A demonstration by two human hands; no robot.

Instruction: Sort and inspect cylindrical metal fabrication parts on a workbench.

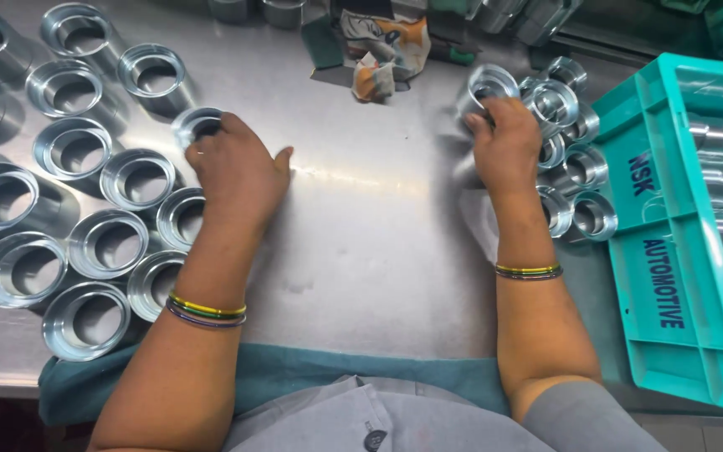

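My left hand rests on a shiny metal ring sleeve at the edge of a group of upright metal sleeves on the left of the steel table. Its fingers grip that sleeve's rim. My right hand reaches into a cluster of smaller metal rings on the right and closes on one ring at the cluster's left edge. Both wrists wear thin coloured bangles.
A teal plastic crate holding metal shafts stands at the right. A crumpled orange and white cloth lies at the back centre. More metal parts stand along the far edge. A teal cloth drapes the table's near edge.
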